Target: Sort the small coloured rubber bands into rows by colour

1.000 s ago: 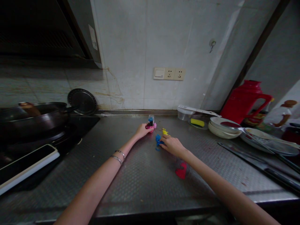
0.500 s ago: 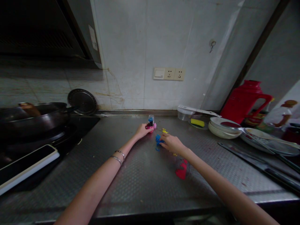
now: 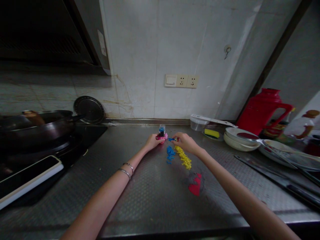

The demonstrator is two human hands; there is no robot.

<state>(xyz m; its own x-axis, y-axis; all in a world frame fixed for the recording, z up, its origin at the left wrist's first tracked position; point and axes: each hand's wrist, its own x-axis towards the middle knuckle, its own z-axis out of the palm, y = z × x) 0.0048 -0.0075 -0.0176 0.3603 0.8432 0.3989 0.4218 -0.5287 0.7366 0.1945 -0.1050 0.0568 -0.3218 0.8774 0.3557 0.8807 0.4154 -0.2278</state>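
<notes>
In the head view my left hand point(image 3: 152, 142) is closed around the pink lower part of a small clear container point(image 3: 162, 130). Blue and dark contents show through its upper part. My right hand point(image 3: 187, 143) pinches a few small blue bands point(image 3: 171, 139) just to the right of the container. On the counter below lies a loose pile of blue bands point(image 3: 170, 154). Beside it a longer strip of yellow bands point(image 3: 183, 158) runs toward me. Nearer still is a red heart-like shape on a clear, crumpled bag point(image 3: 195, 186).
To the left are a wok point(image 3: 55, 128) on the stove and a white-edged phone-like slab point(image 3: 30, 181). On the right stand a clear tub point(image 3: 198, 123), a yellow sponge point(image 3: 211, 134), stacked bowls point(image 3: 237, 144), a red thermos point(image 3: 260, 110) and a long dark knife-like tool point(image 3: 265, 170).
My right hand has risen from the blue pile toward the container with some blue bands in its fingers. More of the yellow strip now shows. My left hand still holds the container.
</notes>
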